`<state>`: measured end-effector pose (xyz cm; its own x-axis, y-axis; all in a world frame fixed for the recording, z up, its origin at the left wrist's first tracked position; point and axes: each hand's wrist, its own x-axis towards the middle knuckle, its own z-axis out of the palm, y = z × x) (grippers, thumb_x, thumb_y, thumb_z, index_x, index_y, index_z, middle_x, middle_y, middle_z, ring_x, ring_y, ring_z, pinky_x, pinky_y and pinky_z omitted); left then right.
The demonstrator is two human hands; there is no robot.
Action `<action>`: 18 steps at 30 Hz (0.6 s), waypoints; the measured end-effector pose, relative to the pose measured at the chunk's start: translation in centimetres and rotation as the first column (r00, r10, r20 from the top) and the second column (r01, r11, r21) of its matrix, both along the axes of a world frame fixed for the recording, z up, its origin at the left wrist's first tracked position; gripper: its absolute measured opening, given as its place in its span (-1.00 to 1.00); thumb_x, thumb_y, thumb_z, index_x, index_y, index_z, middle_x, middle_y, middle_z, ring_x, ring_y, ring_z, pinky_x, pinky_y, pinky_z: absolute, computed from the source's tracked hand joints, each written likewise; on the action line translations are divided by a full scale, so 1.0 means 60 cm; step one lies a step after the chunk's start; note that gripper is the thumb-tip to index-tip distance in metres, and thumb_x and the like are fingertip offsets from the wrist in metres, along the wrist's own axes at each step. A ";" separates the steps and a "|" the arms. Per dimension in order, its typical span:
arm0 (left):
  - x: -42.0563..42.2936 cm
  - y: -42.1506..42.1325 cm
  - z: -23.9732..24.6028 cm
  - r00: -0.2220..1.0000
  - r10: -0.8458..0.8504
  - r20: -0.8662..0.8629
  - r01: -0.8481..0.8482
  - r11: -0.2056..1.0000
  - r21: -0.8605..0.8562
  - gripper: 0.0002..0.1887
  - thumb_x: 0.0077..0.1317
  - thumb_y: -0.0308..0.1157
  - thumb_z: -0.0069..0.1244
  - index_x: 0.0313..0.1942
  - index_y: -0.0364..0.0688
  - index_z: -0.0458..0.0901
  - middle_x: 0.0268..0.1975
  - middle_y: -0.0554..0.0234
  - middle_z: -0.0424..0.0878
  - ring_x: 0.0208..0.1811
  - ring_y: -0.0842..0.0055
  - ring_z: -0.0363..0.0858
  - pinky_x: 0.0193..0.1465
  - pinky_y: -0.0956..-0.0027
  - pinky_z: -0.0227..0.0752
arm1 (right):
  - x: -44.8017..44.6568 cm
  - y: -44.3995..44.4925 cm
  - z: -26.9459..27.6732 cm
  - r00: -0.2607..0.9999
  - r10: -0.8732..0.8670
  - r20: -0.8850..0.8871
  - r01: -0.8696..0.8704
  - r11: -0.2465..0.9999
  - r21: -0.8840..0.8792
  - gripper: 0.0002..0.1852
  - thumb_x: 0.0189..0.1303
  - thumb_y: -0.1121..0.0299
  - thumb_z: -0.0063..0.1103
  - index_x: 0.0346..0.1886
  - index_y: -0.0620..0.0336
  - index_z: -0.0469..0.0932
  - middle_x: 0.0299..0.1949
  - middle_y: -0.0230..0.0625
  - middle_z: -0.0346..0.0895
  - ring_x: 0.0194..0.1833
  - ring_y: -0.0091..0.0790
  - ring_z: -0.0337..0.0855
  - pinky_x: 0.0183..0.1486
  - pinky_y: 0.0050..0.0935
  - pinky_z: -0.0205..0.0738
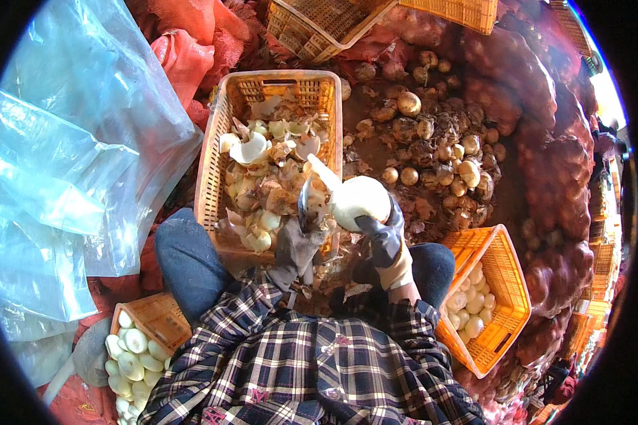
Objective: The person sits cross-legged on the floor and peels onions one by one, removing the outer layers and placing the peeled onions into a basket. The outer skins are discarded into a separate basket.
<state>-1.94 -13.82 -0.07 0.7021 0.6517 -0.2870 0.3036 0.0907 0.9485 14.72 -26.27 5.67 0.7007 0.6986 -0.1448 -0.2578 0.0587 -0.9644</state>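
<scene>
My right hand [385, 239], in a dark-coated glove, grips a large peeled white onion [360, 203] with the thumb across its near side. A pale strip [323, 172] juts from the onion up and to the left. To its left, my gloved left hand [297, 247] is curled around what looks like a knife [303, 204], its narrow blade pointing away from me and partly hidden by scraps. Both hands are over the near right corner of an orange plastic crate [334, 127]. Onion skins and pale outer layers [271, 186] fill much of that crate.
Unpeeled onions [446, 154] lie heaped on the ground beyond my right knee. Peeled onions sit in an orange crate [502, 297] at right and another [157, 319] at lower left. Blue plastic sheeting [74, 175] covers the left side; full red mesh sacks [553, 175] line the right.
</scene>
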 end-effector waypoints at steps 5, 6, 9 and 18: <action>0.041 0.011 -0.051 0.934 0.203 0.294 -0.269 0.942 0.201 -0.44 0.31 -0.16 0.27 0.15 -0.41 0.58 -0.12 0.06 0.74 -0.07 0.41 0.73 -0.03 0.32 0.61 | 0.003 0.001 -0.019 0.992 0.071 0.100 -0.066 0.997 -0.048 -0.20 -0.12 0.31 0.54 0.30 0.29 0.46 0.10 -0.21 0.63 0.11 -0.28 0.64 0.23 -0.28 0.56; 0.044 0.020 -0.062 0.928 0.170 0.332 -0.252 0.941 0.225 -0.48 0.34 -0.21 0.26 0.14 -0.42 0.58 -0.12 0.07 0.73 -0.06 0.45 0.72 -0.03 0.36 0.61 | 0.001 0.004 -0.016 0.992 0.087 0.093 -0.083 0.995 -0.052 -0.18 -0.11 0.30 0.55 0.31 0.30 0.45 0.11 -0.21 0.62 0.12 -0.28 0.64 0.23 -0.28 0.54; 0.045 0.061 -0.036 0.974 0.133 0.181 -0.142 0.989 0.033 -0.72 0.47 -0.34 0.09 0.00 -0.40 0.71 -0.19 0.21 0.77 -0.18 0.52 0.72 -0.07 0.44 0.60 | -0.005 0.011 0.010 0.995 0.094 0.036 -0.092 0.994 -0.058 -0.11 -0.12 0.26 0.60 0.34 0.32 0.41 0.13 -0.21 0.60 0.13 -0.28 0.61 0.26 -0.27 0.50; 0.081 0.041 0.004 0.896 0.399 0.196 -0.222 0.784 -0.580 -0.63 0.47 -0.12 0.10 -0.05 -0.30 0.73 -0.21 0.30 0.72 -0.33 0.54 0.65 -0.29 0.42 0.55 | 0.015 0.016 -0.014 0.978 0.138 0.154 -0.131 0.990 -0.053 -0.01 -0.14 0.16 0.62 0.41 0.31 0.32 0.23 -0.10 0.52 0.28 -0.18 0.53 0.40 -0.19 0.38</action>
<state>2.94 -11.36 0.19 0.5948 0.6539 -0.4676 -0.1127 0.6438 0.7569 15.60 -25.29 4.85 0.6168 0.7839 -0.0718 -0.1061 -0.0076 -0.9943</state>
